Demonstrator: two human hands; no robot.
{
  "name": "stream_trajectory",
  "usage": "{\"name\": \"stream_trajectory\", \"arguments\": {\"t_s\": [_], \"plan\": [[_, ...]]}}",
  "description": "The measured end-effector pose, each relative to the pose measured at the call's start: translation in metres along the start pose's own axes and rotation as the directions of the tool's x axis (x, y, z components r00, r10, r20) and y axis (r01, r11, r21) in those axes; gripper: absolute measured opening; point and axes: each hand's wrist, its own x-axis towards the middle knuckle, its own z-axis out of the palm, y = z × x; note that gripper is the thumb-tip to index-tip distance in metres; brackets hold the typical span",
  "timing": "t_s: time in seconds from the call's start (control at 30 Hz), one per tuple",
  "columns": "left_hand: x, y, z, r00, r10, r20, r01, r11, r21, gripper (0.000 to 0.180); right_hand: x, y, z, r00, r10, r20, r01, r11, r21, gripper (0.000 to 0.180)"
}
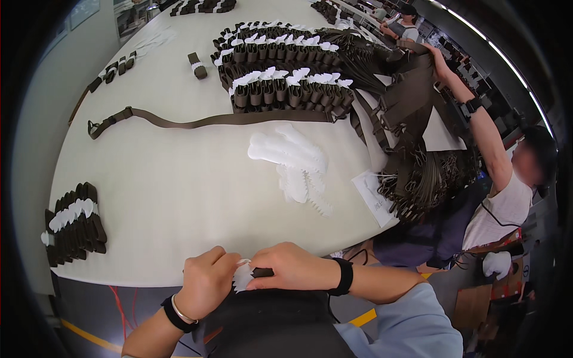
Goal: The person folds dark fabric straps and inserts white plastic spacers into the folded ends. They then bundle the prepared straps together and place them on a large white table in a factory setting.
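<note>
"Wrapping a white jagged-edged band [242, 278] around a folded dark strap [262, 272], you work at the near edge of the counter [167, 191], the piece between both hands. How much looks done?"

"Plenty, judging by the rows of banded strap bundles [280, 92] across from you and the smaller stack [74, 224] to your left. Yet the heap of loose straps [412, 101] at right and your pile of white bands [289, 149] suggest much remains."

"And your pose?"

"Your left hand [209, 274] curls inward, pinching the band; your right hand [286, 267] grips the strap between thumb and fingers. Your right forearm reaches in almost level, your left angles up from below. Whether the band is fastened, one cannot tell."
</note>
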Motion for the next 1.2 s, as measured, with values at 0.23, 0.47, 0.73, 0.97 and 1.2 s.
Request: {"name": "stream_trajectory", "arguments": {"t_s": [0.23,0.47,0.73,0.97,1.2], "plan": [[-0.002,-0.013,0.003,0.944,-0.33,-0.004,0.3,0.863,-0.407,0.007,0.006,-0.009,0.011,0.986,-0.093,-0.139,0.067,0.981,-0.18,0.028],[-0.015,-0.017,-0.002,0.99,-0.054,-0.128,0.051,0.998,-0.029,0.006,0.014,-0.011,0.006,0.997,-0.033,-0.075,0.031,0.999,-0.025,0.03],[-0.012,-0.042,-0.025,0.987,-0.104,0.121,0.145,0.902,-0.407,0.038,0.025,-0.007,0.006,0.961,-0.163,-0.222,0.154,0.986,-0.058,0.03],[-0.027,-0.058,-0.051,0.973,-0.217,0.081,0.216,0.976,0.019,0.042,0.034,-0.017,0.002,0.944,-0.102,-0.315,0.049,0.984,-0.172,0.068],[-0.06,-0.157,-0.095,0.78,-0.377,-0.5,0.619,0.581,0.528,0.049,0.003,0.012,0.007,0.949,0.043,-0.311,-0.075,0.993,-0.091,0.051]]}}
